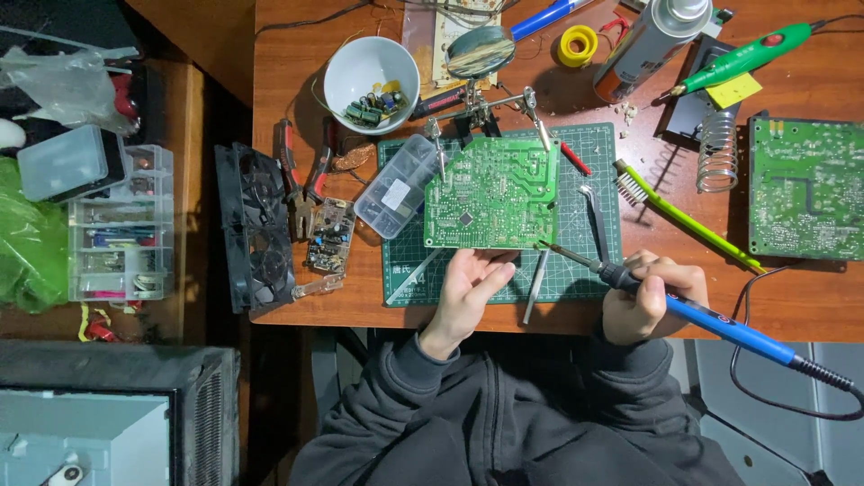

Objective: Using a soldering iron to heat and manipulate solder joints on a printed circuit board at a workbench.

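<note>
A green circuit board [493,192] is clamped upright in a helping-hands stand [481,106] over a green cutting mat [589,171]. My left hand [470,290] rests on the mat just below the board's lower edge, fingers loosely curled and holding nothing. My right hand [650,299] grips a blue-handled soldering iron [711,322]; its metal tip [551,247] points left and sits at the board's lower right corner. Grey tweezers [594,216] lie on the mat right of the board.
A white bowl of components [371,76], a clear parts box [400,184], red pliers [301,171], a black fan [256,229], a green brush [679,216], an iron coil stand [717,151], a second green board [804,189], a spray can [650,36] and a green rotary tool [742,56] crowd the wooden desk.
</note>
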